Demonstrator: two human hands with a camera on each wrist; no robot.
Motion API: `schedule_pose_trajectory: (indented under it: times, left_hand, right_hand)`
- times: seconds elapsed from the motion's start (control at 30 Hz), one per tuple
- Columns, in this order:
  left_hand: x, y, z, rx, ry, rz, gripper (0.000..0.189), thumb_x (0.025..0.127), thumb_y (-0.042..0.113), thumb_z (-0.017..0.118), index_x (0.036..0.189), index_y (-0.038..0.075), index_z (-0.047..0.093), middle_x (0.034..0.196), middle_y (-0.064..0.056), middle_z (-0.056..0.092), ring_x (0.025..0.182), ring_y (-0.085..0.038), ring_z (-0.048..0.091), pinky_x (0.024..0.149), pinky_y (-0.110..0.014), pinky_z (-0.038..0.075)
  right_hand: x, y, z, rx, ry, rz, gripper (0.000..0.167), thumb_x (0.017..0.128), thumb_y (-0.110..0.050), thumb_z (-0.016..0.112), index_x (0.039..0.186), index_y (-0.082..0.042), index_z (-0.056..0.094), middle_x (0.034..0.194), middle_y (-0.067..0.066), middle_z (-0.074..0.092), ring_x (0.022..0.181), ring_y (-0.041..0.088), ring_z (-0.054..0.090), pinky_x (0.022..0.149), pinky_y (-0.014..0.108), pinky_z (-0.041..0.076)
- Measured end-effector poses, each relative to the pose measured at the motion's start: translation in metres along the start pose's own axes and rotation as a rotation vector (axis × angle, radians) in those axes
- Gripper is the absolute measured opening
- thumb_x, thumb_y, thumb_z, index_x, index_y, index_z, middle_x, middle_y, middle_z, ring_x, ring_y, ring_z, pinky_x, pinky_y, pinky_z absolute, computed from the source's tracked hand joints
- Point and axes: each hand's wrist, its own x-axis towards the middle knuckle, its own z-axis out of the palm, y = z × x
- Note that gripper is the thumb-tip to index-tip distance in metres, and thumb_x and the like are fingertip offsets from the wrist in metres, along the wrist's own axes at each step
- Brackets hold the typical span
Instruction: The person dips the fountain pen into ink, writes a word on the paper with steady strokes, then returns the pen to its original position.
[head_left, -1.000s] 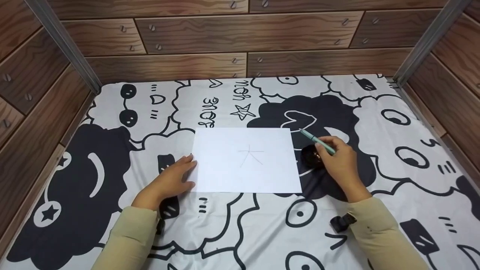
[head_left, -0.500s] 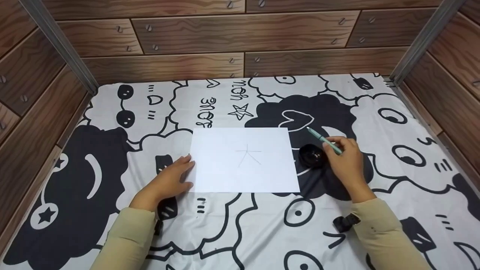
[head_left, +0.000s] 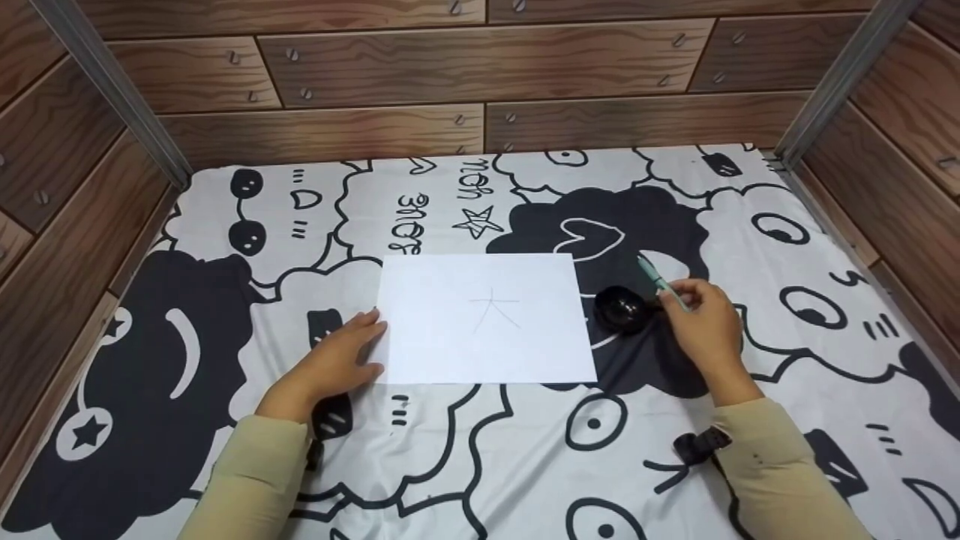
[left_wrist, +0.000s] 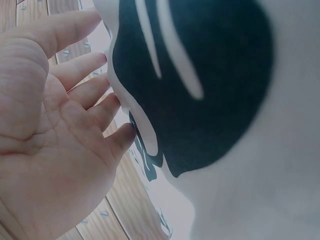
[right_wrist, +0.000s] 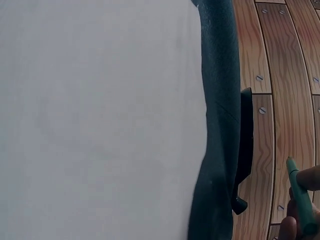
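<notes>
A white sheet of paper lies flat on the patterned cloth, bearing a thin drawn figure of a crossbar, a short upright and two slanting strokes. My left hand rests at the sheet's left edge, fingers loosely extended and holding nothing; the left wrist view shows its palm. Off to the right of the paper, my right hand pinches a teal pen between thumb and fingers, tip pointing up and left. The pen also shows at the lower right of the right wrist view.
Between the paper and my right hand sits a shiny black, round bowl-shaped thing, with a narrow part reaching toward the hand. A black-and-white cartoon cloth covers the table. Wood-patterned walls and grey corner posts enclose it.
My right hand has moved to the right with the pen, away from the paper, uncovering more of the black round thing. The left hand stays at the paper's edge.
</notes>
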Motion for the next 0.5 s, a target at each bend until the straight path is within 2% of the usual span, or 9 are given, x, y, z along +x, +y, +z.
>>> schedule_pose_trajectory:
  times: [0.17, 0.5]
  left_hand:
    - [0.000, 0.000, -0.001, -0.006, 0.009, 0.007, 0.058, 0.085, 0.008, 0.067, 0.136, -0.009, 0.045, 0.147, -0.025, 0.033, 0.137, -0.042, 0.024, 0.111, -0.051, 0.021]
    - [0.000, 0.000, 0.002, -0.020, 0.007, -0.009, 0.060, 0.084, 0.006, 0.067, 0.137, -0.008, 0.044, 0.148, -0.024, 0.033, 0.138, -0.040, 0.023, 0.111, -0.051, 0.022]
  right_hand:
    - [0.001, 0.006, -0.002, -0.047, -0.056, 0.040, 0.028, 0.091, -0.027, 0.060, 0.106, -0.004, 0.067, 0.090, 0.010, 0.062, 0.083, 0.025, 0.054, 0.073, 0.037, 0.038]
    - [0.003, 0.015, -0.003, -0.108, -0.150, 0.083, 0.031, 0.091, -0.029, 0.059, 0.107, -0.003, 0.066, 0.092, 0.010, 0.066, 0.091, 0.032, 0.058, 0.083, 0.052, 0.037]
